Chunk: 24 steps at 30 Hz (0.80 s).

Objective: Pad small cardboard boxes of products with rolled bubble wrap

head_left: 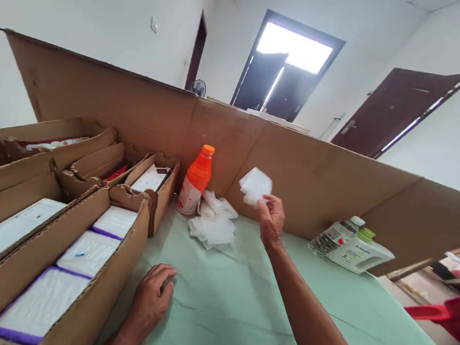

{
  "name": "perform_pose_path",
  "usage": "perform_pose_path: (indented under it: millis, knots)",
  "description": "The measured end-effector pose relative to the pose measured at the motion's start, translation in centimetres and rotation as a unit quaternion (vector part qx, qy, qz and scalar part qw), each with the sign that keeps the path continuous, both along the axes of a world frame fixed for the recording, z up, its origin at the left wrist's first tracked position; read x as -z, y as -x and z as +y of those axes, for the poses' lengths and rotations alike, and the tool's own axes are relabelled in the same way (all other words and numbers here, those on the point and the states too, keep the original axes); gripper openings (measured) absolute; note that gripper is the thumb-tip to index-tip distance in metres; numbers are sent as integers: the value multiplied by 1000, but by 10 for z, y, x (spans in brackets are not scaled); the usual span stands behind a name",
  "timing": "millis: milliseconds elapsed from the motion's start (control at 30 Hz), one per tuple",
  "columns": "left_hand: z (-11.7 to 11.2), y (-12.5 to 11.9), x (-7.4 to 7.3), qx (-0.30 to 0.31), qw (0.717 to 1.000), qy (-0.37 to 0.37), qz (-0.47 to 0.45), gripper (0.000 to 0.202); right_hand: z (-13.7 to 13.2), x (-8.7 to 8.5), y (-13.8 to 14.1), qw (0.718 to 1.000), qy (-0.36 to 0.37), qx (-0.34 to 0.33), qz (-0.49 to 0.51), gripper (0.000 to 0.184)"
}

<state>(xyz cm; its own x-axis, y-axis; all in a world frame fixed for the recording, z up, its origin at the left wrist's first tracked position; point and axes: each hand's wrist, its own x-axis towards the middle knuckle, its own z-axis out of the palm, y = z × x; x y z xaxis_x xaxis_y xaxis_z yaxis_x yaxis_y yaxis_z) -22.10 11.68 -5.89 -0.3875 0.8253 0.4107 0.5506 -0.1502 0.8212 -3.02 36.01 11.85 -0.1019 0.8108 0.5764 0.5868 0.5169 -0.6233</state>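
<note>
My right hand (271,218) is raised over the green table cover, pinching a small white cloth or plastic pouch (255,186) between its fingers. Below and to its left lies a small pile of similar white pieces (212,228) beside an orange bottle (195,180). My left hand (152,297) rests on the green cover (241,309) near the front, its fingers curled around a small dark object that I cannot make out. It sits right beside a long cardboard tray (90,311) holding white packets with purple edges (87,254).
Several more cardboard trays (10,173) with white items fill the left. A tall cardboard wall (315,170) runs along the back. A clear bottle (334,236) and a white jug (358,254) lie at the right. A red object (444,315) sits past the table's right edge.
</note>
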Motion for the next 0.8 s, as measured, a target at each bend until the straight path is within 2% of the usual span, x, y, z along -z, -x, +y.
perform_pose_path:
  millis: [133,233,367,500,600,700,800]
  knots:
    - [0,4,3,-10,1000,-9,24,28,32,46,-26,989,113,0,-91,30]
    - [-1,7,7,-14,999,-14,36,27,41,66,-40,981,141,27,-131,22]
    - [-3,9,10,-10,999,-10,42,25,46,78,-40,982,116,26,-147,30]
    - [-3,8,8,-6,999,-26,36,24,39,95,-21,972,126,-68,-184,23]
    - [-4,4,0,1,999,-23,28,26,29,108,-10,965,124,-119,-196,25]
    - [-3,0,-10,-8,999,-10,29,28,32,109,-7,964,120,-138,-191,29]
    - [0,0,-18,-23,999,-10,39,29,41,102,-6,965,112,-148,-183,32]
